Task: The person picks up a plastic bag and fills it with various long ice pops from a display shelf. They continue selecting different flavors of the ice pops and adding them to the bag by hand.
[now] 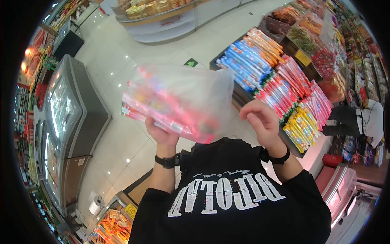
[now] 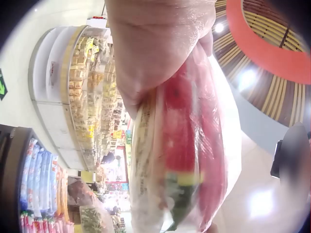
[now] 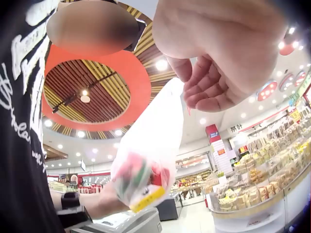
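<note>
My left hand (image 1: 163, 132) grips a translucent plastic bag (image 1: 207, 89) with pink and red packages (image 1: 174, 120) in it, its fingers mostly hidden behind them. Close up in the left wrist view, a glossy red, yellow and green wrapper (image 2: 182, 160) shows below the palm. My right hand (image 1: 262, 122) is raised at the bag's other end, fingers loosely bent, with a gap between it and the bag in the head view. From the right wrist, the bag's pale upper end (image 3: 170, 97) overlaps the right thumb and fingertips.
Right of the bag, a display bin (image 1: 243, 95) holds rows of blue, orange, pink and yellow packets. A glass-topped freezer (image 1: 77, 122) stands at left, a curved counter (image 1: 162, 30) ahead. Another person (image 1: 367, 120) is at far right; orange snack packets (image 1: 115, 223) lie low left.
</note>
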### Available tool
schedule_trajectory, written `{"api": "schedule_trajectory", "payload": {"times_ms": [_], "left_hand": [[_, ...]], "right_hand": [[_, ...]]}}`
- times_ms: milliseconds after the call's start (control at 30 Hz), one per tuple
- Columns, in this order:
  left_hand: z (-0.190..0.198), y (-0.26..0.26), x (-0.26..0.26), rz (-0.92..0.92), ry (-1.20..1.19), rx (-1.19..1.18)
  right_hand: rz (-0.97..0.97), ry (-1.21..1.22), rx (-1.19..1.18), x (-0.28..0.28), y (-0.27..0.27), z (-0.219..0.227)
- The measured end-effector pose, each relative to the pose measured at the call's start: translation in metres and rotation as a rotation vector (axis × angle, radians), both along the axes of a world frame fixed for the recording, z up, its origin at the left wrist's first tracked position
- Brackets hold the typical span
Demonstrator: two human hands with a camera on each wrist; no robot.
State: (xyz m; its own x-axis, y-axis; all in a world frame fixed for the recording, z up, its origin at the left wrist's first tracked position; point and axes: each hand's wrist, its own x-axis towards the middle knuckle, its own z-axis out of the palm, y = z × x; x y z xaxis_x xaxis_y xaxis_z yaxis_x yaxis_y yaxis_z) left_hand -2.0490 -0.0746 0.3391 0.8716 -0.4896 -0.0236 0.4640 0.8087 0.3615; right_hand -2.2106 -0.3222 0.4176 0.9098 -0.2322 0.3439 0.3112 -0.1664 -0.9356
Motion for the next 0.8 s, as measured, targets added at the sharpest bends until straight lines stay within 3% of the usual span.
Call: {"api": "schedule_trajectory", "payload": {"times_ms": [167, 267, 367, 467, 567, 733, 800], "left_hand": [[-0.015, -0.043, -0.050, -0.009, -0.008, 0.070], [-0.024, -0.073, -0.085, -0.036, 0.005, 0.082], [-0.024, -0.104, -0.119, -0.069, -0.009, 0.124], [-0.036, -0.128, -0.145, -0.149, -0.020, 0.105], [-0.036, -0.154, -0.162, -0.209, -0.061, 0.148], [-0.034, -0.180, -0.171, -0.320, -0.096, 0.265], [-0.038, -0.188, -0.167, -0.360, -0.070, 0.207]], "right_hand": [[0.033, 0.052, -0.348, -0.048, -0.023, 0.024], [0.140, 0.024, -0.366, -0.083, -0.049, 0.015], [0.268, -0.007, -0.302, -0.113, -0.080, -0.002], [0.230, 0.209, -0.232, -0.138, -0.105, -0.011], [0.177, 0.638, 0.025, -0.156, -0.119, -0.003], [0.107, 0.523, 0.067, -0.171, -0.127, -0.028], [0.097, 0.444, 0.011, -0.171, -0.131, -0.038]]}}
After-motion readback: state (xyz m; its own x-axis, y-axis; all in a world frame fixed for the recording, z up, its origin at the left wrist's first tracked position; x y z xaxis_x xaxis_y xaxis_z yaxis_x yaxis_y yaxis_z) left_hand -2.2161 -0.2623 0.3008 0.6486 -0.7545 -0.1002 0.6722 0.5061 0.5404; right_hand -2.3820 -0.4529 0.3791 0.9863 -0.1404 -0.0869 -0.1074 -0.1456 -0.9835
